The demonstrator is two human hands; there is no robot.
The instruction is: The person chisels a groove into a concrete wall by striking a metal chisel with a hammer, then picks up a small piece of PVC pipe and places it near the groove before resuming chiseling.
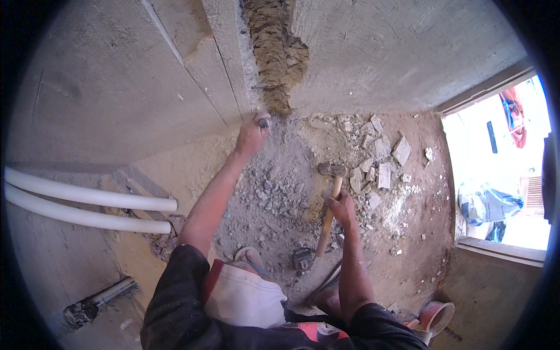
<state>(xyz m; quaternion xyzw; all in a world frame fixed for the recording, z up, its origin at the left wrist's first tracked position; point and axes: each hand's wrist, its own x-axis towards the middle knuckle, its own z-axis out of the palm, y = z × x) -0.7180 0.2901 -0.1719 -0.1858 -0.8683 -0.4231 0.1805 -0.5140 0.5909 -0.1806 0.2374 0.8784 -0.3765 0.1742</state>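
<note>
My left hand (251,140) is closed around a chisel (264,123), whose round dark end shows above the fist. It is at the foot of the wall, by the lower end of a rough vertical channel (271,70) cut through the plaster. The chisel's tip is hidden. In my right hand (343,207) is a club hammer with a dark metal head (332,170) and a pale wooden handle (325,236). The hammer is apart from the chisel, lower and to the right, over the rubble, and the fingers wrap the upper handle near the head.
Broken plaster pieces (382,151) and loose rubble (271,192) cover the floor ahead. Two white pipes (93,198) reach in from the left; a dark tube-like object (99,300) lies nearer. A small dark block (302,259) is by my feet. A bucket (436,317) stands lower right, below a bright opening (484,169).
</note>
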